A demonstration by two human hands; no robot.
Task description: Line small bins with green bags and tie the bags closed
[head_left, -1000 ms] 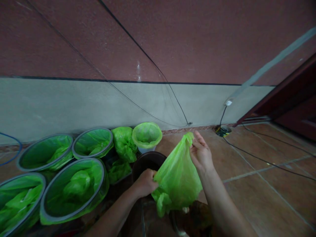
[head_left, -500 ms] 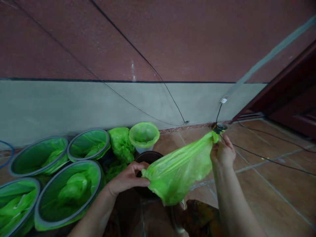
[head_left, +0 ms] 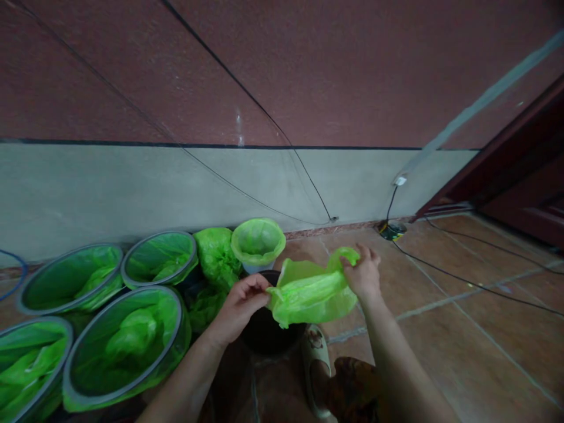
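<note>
Holding the green bag (head_left: 315, 296) just right of the frame's lower centre, I have my left hand (head_left: 243, 305) pinched on its left end and my right hand (head_left: 365, 273) closed around its right end. Half a second ago it stretched wide; now my hands are closer and it hangs slack beside the dark bucket (head_left: 267, 338). I judge the pull has eased, the bag still gathered.

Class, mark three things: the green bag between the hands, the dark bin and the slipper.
Green bag (head_left: 314, 294), head view: middle of its sheet.
Dark bin (head_left: 269, 333), head view: inner wall.
Slipper (head_left: 316, 350), head view: its upper.
</note>
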